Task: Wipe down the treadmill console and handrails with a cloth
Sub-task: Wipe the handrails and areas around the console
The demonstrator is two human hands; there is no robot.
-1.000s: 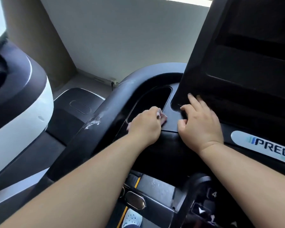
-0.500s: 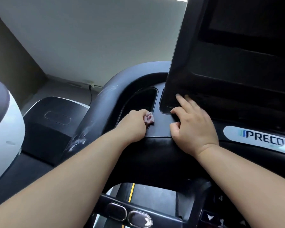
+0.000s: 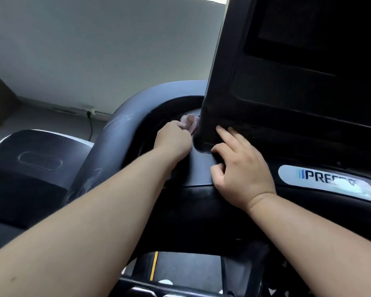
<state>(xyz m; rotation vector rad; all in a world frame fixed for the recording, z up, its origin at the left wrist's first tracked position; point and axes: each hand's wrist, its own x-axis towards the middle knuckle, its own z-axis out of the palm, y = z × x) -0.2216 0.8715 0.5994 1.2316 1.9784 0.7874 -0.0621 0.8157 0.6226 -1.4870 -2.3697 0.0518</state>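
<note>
My left hand [image 3: 173, 140] is clenched on the one pink cloth [image 3: 189, 121], pressed against the left edge of the console [image 3: 287, 82]. The curved handrail [image 3: 116, 133] arcs left of it. My right hand [image 3: 242, 168] rests loosely open at the console's lower corner, one finger extended.

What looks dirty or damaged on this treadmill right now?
The handrail has whitish scuffs or residue near its bend and lower down; I can't tell which. A white smear covers part of the logo badge. The left hand presses the cloth beside the console.
</note>
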